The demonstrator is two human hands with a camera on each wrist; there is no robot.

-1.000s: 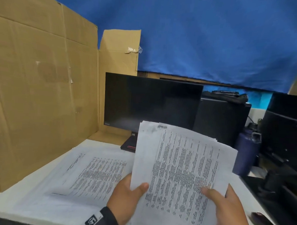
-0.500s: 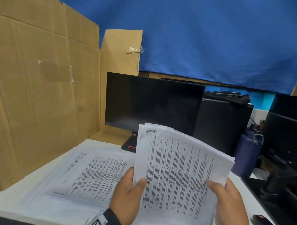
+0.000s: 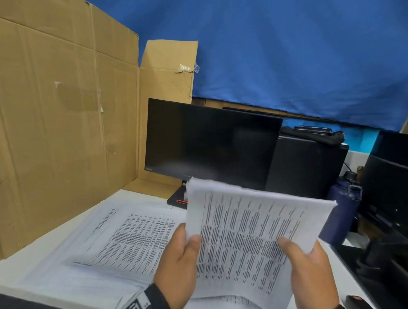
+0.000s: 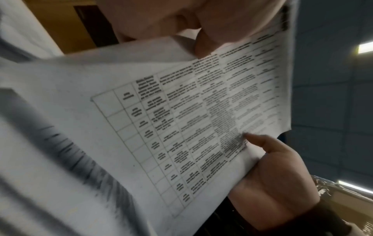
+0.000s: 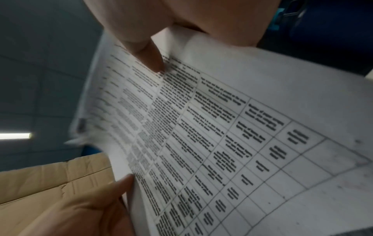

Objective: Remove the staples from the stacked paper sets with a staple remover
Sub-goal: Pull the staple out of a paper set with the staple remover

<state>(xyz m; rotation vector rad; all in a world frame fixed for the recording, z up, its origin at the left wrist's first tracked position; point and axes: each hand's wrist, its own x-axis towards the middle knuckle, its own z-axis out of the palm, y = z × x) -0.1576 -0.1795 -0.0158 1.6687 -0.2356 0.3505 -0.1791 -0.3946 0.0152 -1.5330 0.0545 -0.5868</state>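
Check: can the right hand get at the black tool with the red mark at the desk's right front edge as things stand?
Probably not yet. The right hand grips the held printed paper set together with the left hand. The black tool with the red mark lies close beside it, nothing between; it must let go first.

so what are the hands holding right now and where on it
Both hold one paper set, lifted off the desk. The left hand pinches its lower left edge, thumb on the printed face; the right hand pinches the lower right edge the same way.
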